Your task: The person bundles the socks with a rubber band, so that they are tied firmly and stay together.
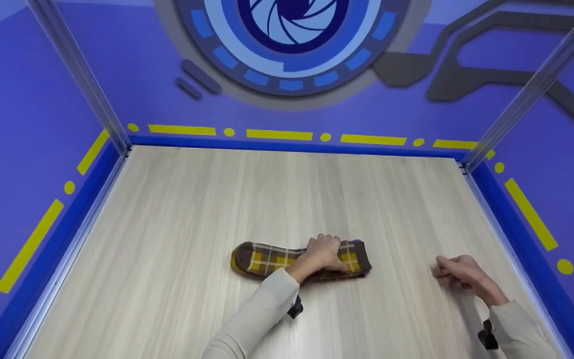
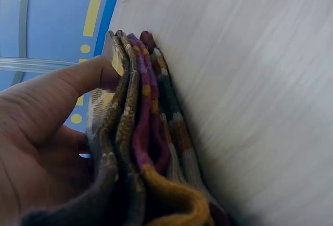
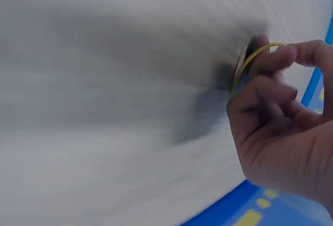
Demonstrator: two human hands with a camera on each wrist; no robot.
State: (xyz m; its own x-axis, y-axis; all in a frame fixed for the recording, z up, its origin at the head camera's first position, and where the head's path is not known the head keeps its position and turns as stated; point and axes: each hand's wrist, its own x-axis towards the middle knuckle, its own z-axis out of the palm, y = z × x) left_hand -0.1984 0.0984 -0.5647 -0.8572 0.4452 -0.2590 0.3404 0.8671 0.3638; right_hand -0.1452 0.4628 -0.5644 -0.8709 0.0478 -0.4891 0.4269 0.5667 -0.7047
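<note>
A stack of folded socks (image 1: 267,259) lies lengthwise on the table, a brown and yellow plaid one on top with white lines. My left hand (image 1: 323,252) grips it near the cuff end, on the right. In the left wrist view the cuffs face the camera: brown layers, a magenta sock (image 2: 143,132), and a green and brown striped sock (image 2: 169,98) lowest. Off to the right, my right hand (image 1: 464,271) pinches a thin yellow rubber band (image 3: 256,54) between thumb and fingers. More thin loops show beside it, partly hidden by the fingers.
The pale wood-grain table (image 1: 192,199) is bounded by blue panels at the back and both sides. Metal posts (image 1: 82,75) stand at the back corners. A dark strap piece (image 1: 488,335) hangs at the right wrist.
</note>
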